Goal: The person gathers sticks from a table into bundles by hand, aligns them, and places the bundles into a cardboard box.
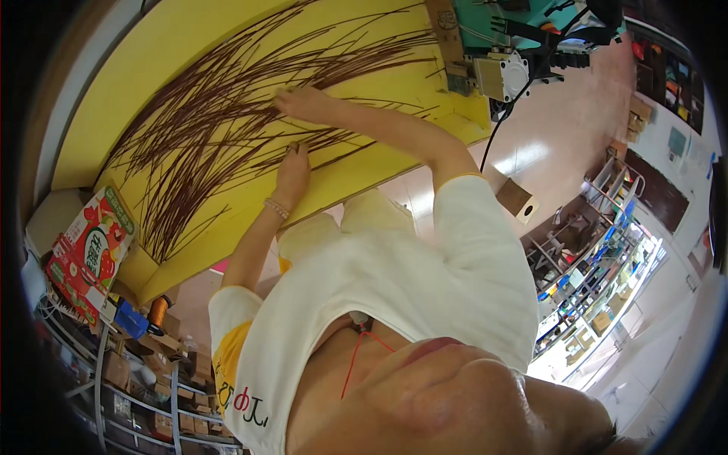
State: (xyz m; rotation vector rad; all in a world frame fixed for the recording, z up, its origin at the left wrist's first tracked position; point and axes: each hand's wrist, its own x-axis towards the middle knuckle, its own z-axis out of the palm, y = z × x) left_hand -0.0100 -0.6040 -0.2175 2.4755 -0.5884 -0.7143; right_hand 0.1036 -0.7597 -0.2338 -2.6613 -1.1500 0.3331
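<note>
2 hands are seen from the head camera, both stretched out over a yellow table (189, 45) covered with a spread of thin brown sticks (205, 114). The sticks fan out across most of the tabletop, crossing one another, with their ends gathered more closely toward the lower left part of the table.

The left hand (293, 173) is laid on the sticks near the table's front edge, its fingers pinched closed around a few stick ends. A beaded bracelet (277, 208) is worn on that wrist. The right hand (299, 101) is reached farther in, toward the middle of the spread, and is rested flat on the sticks; whether anything is gripped by it cannot be told, as the fingers are partly hidden.

A white shirt with yellow trim (394, 288) is worn by the person. A grey metal machine part (502, 74) is fixed at the far right end of the table, beside a wooden strip (447, 38). A red and white printed carton (87, 250) is stood just beside the table's left end, above metal shelving stacked with boxes (129, 371).
</note>
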